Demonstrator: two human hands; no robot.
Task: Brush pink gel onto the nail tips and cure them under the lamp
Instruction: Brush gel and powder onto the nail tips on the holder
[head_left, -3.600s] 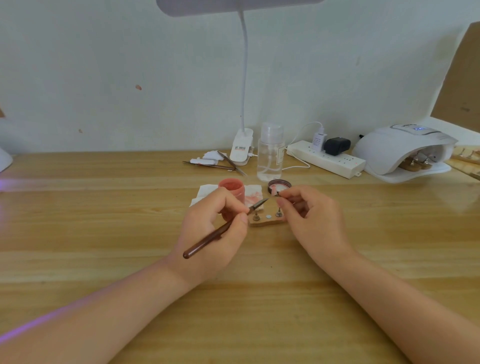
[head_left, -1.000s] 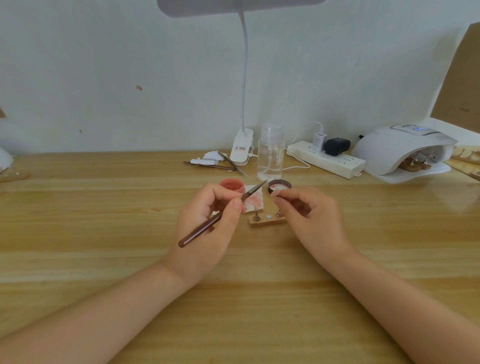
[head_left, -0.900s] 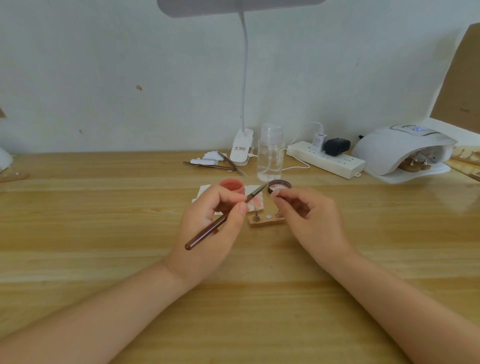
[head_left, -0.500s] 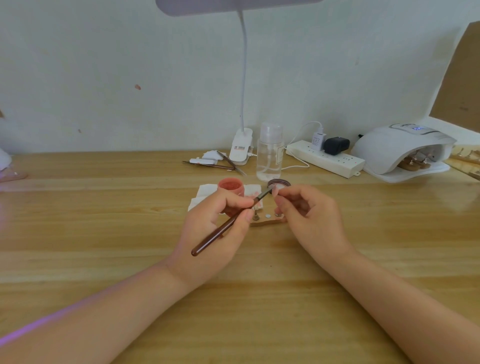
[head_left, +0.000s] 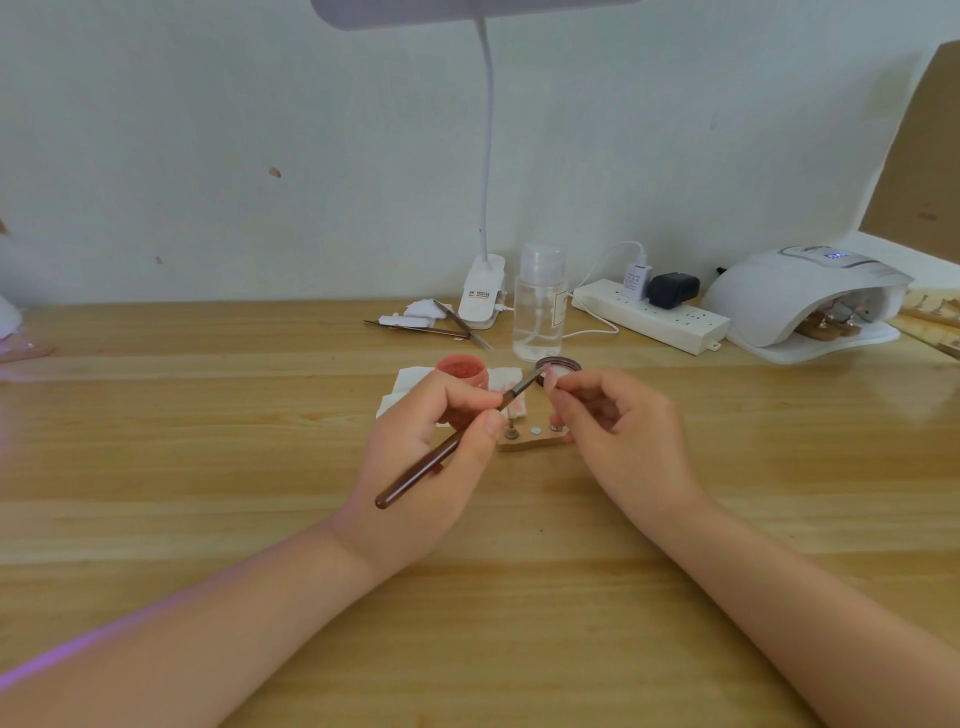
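My left hand (head_left: 421, 457) grips a brown-handled brush (head_left: 436, 457), its bristle end pointing up right toward a nail tip (head_left: 549, 382) pinched in the fingers of my right hand (head_left: 618, 431). Below them a small wooden holder (head_left: 530, 441) with metal pegs lies on the table. A pink gel pot (head_left: 462, 368) stands open on a stained tissue (head_left: 410, 387), and its dark-rimmed lid (head_left: 558, 364) lies just right of it. The white curing lamp (head_left: 800, 296) sits at the far right with wooden holders (head_left: 831, 325) inside.
A clear bottle (head_left: 538, 306), a desk lamp clip base (head_left: 482, 296) and a power strip (head_left: 654, 317) line the back of the wooden table (head_left: 208, 441). Tweezers and tools (head_left: 431, 327) lie left of the clip base. More wooden holders (head_left: 930, 306) sit at the right edge.
The brush tip has swung from the tissue and pot toward the nail tip in my right hand. My right hand stays in place above the holder.
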